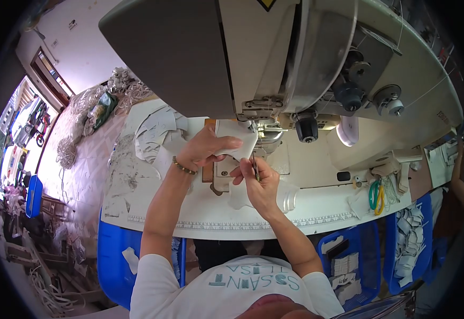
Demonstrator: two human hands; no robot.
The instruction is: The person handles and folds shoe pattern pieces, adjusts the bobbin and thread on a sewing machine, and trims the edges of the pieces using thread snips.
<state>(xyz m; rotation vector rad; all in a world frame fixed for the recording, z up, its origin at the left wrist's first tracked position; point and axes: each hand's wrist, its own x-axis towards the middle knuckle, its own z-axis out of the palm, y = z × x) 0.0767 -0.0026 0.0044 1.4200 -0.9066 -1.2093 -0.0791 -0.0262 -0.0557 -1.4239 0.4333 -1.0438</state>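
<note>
A white cut piece (237,139) lies at the needle area of a large sewing machine (274,58). My left hand (211,144) is closed on it, the thumb pressed on top and the fingers underneath. Just right of and below the piece, my right hand (261,186) grips a small slender metal tool (255,168); its exact kind is hard to make out. The tool's tip points up at the lower right corner of the piece. More white pieces (290,198) lie on the table beside my right hand, partly covered by it.
Stacked white pieces (160,133) lie on the white table (136,207) at left. Scissors with green and yellow handles (376,196) lie at right. Blue bins (370,250) holding white pieces stand below the front edge. Another person's arm (458,175) shows at far right.
</note>
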